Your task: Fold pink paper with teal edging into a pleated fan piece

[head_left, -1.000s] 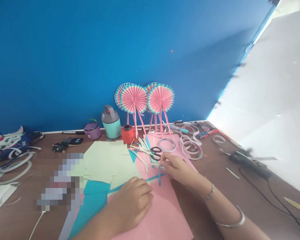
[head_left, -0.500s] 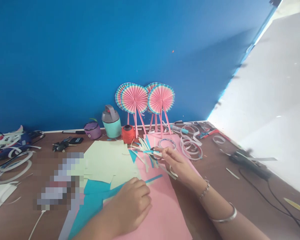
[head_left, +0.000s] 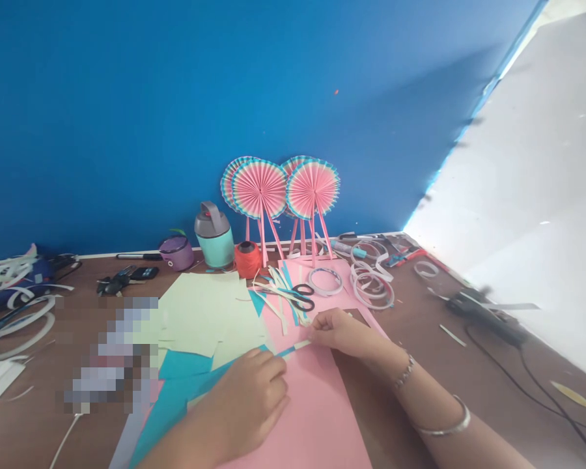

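Observation:
My left hand (head_left: 254, 400) rests on the pink sheet (head_left: 317, 407) with its fingers bent and together. Under it lies blue paper (head_left: 168, 407), whose narrow blue-and-cream end (head_left: 287, 352) sticks out past my knuckles. My right hand (head_left: 344, 337) pinches thumb to forefinger at the far tip of that end. Just beyond it are scissors (head_left: 303, 303) with black handles, their blades partly hidden under a heap of cream and blue paper strips (head_left: 278, 293).
Cream sheets (head_left: 205, 312) lie left of centre. Behind stand pink pleated paper fans (head_left: 260, 189), a turquoise flask (head_left: 215, 244), red thread (head_left: 247, 260) and a purple pot (head_left: 176, 253). Tape rings (head_left: 371, 286) lie to the right, with a black adapter (head_left: 488, 319) and cable beyond.
My right hand moved loose strips forward onto the heap by the scissors, let them go, and came back to the paper end. My left hand shifted only slightly.

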Motion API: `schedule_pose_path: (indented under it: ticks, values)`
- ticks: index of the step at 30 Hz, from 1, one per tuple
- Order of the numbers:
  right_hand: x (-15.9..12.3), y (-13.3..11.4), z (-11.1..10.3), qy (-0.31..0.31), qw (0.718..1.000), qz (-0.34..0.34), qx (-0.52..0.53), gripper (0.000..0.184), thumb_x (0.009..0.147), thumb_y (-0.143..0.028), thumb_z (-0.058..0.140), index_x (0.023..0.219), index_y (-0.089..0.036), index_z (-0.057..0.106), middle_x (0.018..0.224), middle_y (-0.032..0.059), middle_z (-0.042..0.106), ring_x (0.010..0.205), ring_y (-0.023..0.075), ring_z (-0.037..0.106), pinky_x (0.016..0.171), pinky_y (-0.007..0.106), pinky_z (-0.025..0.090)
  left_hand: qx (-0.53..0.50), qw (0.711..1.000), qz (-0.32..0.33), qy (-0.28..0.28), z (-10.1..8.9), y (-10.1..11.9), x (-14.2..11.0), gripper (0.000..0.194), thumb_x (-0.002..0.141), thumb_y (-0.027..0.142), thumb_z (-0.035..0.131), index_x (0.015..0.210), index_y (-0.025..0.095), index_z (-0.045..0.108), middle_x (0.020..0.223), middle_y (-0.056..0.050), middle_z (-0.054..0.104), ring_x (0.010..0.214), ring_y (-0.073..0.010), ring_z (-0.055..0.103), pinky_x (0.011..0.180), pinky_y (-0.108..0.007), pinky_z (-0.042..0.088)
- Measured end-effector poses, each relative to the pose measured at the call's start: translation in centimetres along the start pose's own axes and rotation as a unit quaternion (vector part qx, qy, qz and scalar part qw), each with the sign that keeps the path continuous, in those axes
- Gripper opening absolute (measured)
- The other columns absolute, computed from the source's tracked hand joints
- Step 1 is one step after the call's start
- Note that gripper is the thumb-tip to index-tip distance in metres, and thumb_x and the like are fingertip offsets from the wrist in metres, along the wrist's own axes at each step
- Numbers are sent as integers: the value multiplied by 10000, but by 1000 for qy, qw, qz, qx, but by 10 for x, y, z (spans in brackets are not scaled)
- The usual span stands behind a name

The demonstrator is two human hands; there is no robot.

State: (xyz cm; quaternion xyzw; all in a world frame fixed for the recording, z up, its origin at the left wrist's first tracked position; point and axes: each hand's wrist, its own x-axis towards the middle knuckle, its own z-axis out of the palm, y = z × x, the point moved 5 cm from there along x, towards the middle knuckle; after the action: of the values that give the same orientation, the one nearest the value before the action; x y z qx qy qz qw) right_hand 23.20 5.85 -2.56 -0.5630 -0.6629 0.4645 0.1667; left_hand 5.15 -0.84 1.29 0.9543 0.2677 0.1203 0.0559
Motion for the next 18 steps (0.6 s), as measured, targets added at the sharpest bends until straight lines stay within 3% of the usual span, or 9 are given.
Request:
schedule_pose_path:
  ticks: [8, 12, 18]
  values:
    - [0, -6, 18, -28, 999, 8, 15, 275, 744, -331, 543, 554, -165, 433, 488, -53, 350, 485, 72, 292, 440, 212, 192, -27, 999, -18, -18, 2, -3, -1, 191, 893, 170, 459, 744, 185, 577, 812, -17, 593, 796, -173, 526, 705, -323, 412]
    - [2, -4, 19, -27, 999, 1, 30, 292, 740, -320, 535, 536, -175, 385, 486, -69, 270, 481, 65, 228, 434, 216, 159, -35, 998, -30, -32, 3, -4, 0, 202, 898, 171, 448, 743, 184, 578, 824, -20, 592, 794, -169, 525, 713, -322, 415]
    - [3, -6, 19, -35, 999, 7, 35, 249, 710, -270, 530, 524, -174, 395, 482, -68, 279, 478, 66, 243, 431, 214, 166, -43, 998, -37, -39, 3, -6, 0, 209, 893, 181, 452, 722, 181, 571, 826, -20, 588, 790, -167, 526, 708, -319, 419]
